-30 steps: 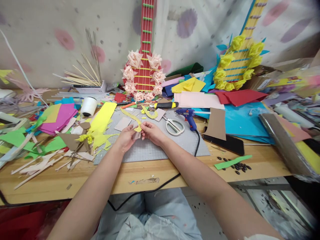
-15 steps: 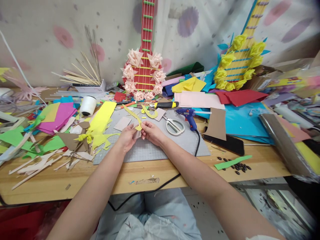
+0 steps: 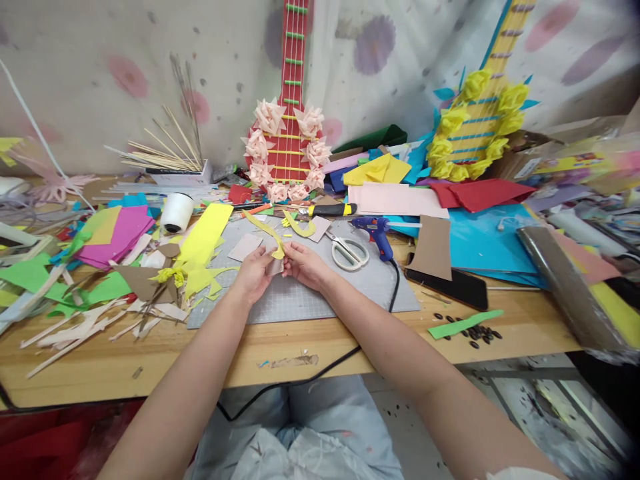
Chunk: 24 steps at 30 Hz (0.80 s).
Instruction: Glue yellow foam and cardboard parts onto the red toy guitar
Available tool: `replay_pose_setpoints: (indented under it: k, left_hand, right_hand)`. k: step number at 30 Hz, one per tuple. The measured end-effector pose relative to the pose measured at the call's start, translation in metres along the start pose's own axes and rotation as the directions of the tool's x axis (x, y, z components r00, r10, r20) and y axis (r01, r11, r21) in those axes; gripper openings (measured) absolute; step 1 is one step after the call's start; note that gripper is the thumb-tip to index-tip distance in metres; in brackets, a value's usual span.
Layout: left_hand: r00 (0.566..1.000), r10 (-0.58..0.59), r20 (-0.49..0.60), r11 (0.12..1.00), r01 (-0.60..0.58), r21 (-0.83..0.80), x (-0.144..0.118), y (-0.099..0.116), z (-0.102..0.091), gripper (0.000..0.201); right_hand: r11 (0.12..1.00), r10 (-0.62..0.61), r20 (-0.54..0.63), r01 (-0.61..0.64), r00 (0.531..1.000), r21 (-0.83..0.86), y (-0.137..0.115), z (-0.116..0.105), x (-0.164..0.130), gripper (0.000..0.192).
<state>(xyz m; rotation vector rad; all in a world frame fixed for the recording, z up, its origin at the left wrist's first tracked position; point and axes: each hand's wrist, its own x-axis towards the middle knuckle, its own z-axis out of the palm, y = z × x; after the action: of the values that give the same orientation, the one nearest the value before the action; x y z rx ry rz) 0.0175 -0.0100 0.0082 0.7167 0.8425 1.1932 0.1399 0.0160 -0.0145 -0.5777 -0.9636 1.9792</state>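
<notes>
Yellow strip [image 3: 271, 232], lower end in 2 hands [image 3: 254, 275] [image 3: 306, 267], grey mat [image 3: 295, 304] beneath

On the surface [image 3: 240, 355], a cutting mat [image 3: 295, 303] lies in the middle, with a curved strip [image 3: 270, 231] held above it, scissors [image 3: 351, 253] on its right half and a glue gun [image 3: 381, 237] just right of the scissors. Behind the mat stands one model guitar [image 3: 291, 150], a second model guitar [image 3: 475, 130] farther right; to the left sits a thread spool [image 3: 177, 212], a box [image 3: 187, 175] of sticks behind it and offcuts [image 3: 107, 289] in front. Right of the mat, a phone [image 3: 471, 295] lies partly under a card piece [image 3: 435, 247], bead-like pieces [image 3: 477, 334] before it.
</notes>
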Motion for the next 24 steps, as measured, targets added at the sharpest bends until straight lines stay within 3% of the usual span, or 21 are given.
replay_pose_setpoints:
  k: [8,24]
  left_hand:
    - [0.994,0.039,-0.105,0.999,-0.039,0.002,-0.0006,0.0006,0.0005,0.011]
    - [0.995,0.012,-0.102,1.000,-0.012,-0.001,0.0010,-0.0011,0.0021,0.010]
  right_hand:
    - [0.999,0.030,0.006,-0.030,1.000,-0.026,-0.0010,-0.0003,-0.0010,0.038]
    - [0.999,0.043,0.050,-0.043,0.998,-0.006,-0.0004,-0.0039,-0.0004,0.035]
